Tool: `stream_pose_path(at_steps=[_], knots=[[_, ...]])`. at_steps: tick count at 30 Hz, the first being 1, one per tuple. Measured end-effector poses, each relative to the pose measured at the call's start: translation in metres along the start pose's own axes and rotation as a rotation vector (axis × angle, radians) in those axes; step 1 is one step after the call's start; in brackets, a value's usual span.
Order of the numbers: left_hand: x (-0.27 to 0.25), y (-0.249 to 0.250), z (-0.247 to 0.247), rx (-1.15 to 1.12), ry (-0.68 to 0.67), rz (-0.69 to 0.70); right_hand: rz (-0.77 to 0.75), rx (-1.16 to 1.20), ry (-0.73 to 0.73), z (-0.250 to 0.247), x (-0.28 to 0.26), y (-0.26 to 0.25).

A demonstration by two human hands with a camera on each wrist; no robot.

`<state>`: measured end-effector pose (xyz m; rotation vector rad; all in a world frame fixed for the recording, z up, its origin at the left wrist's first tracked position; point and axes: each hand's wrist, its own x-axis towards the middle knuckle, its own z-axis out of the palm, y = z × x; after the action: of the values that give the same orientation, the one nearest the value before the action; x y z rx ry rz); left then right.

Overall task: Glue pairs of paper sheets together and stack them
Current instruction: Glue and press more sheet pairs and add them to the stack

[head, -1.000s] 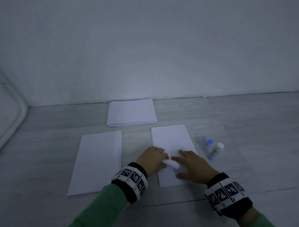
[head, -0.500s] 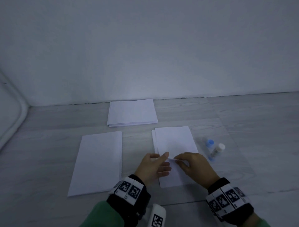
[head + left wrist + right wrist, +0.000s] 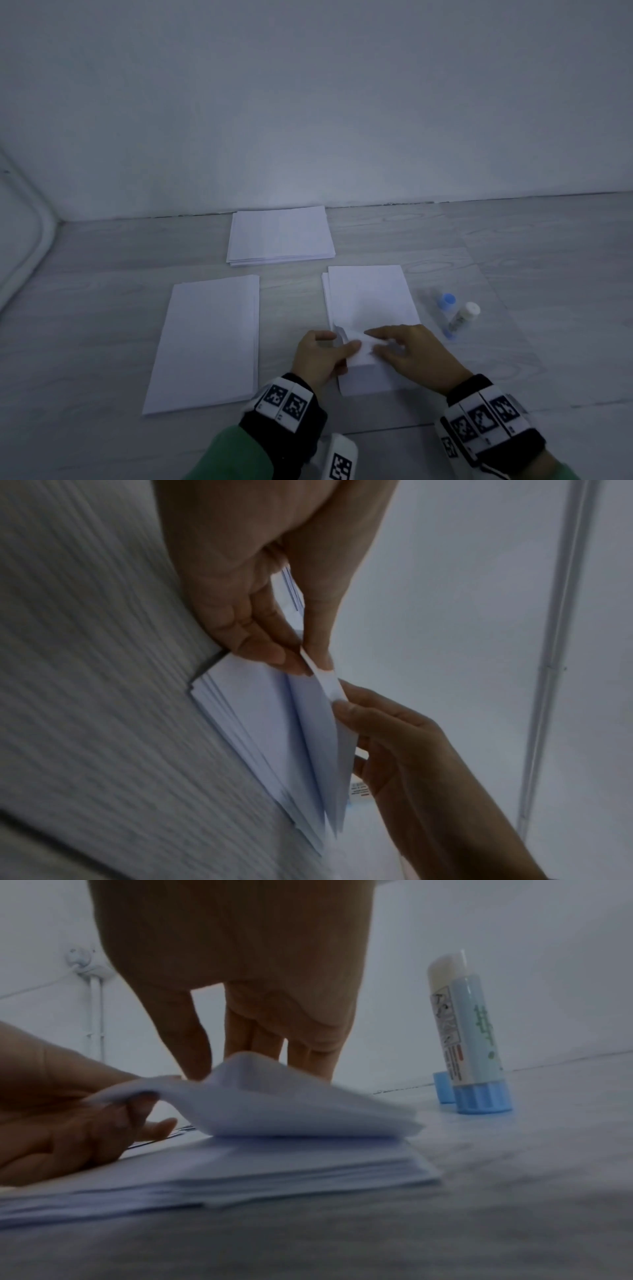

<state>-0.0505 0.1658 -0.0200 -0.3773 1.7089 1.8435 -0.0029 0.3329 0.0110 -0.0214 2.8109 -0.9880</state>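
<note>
My left hand (image 3: pixel 320 356) pinches the top sheet (image 3: pixel 352 342) at the right stack's (image 3: pixel 368 298) near edge; right hand (image 3: pixel 411 353) fingers extended, steadying it. Gluing of this pair appears pending; the glue stick (image 3: pixel 462 317) stands uncapped.

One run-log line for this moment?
left hand: pinches top sheet corner | right hand: fingers on the sheet | glue stick: uncapped, upright beside the pile

Thin matt white paper sheets (image 3: pixel 371 301), top one curled soft at its near corner, pale grey wood-grain floor (image 3: pixel 513 246) with a dull smooth finish, light blue plastic glue stick (image 3: pixel 469 1042) with printed label, matt painted white wall (image 3: pixel 308 102), green cloth sleeve (image 3: pixel 233 455)
</note>
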Motion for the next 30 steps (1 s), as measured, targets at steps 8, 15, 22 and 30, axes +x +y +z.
stream_pose_path(at_steps=[8, 15, 22, 30], knots=[[-0.005, 0.003, -0.007, 0.332, 0.068, 0.249, 0.018, 0.009, 0.269, -0.004, 0.002, 0.008], [-0.036, 0.034, -0.009, 0.253, -0.146, 0.260, -0.105, -0.071, 0.272, 0.002, 0.000, -0.046], [-0.002, 0.038, -0.058, 0.254, 0.104, 0.202, -0.164, -0.019, 0.550, -0.002, -0.007, -0.052], [0.023, 0.037, -0.085, 0.632, 0.127, 0.224, 0.400, -0.136, 0.699, -0.040, -0.018, 0.034]])
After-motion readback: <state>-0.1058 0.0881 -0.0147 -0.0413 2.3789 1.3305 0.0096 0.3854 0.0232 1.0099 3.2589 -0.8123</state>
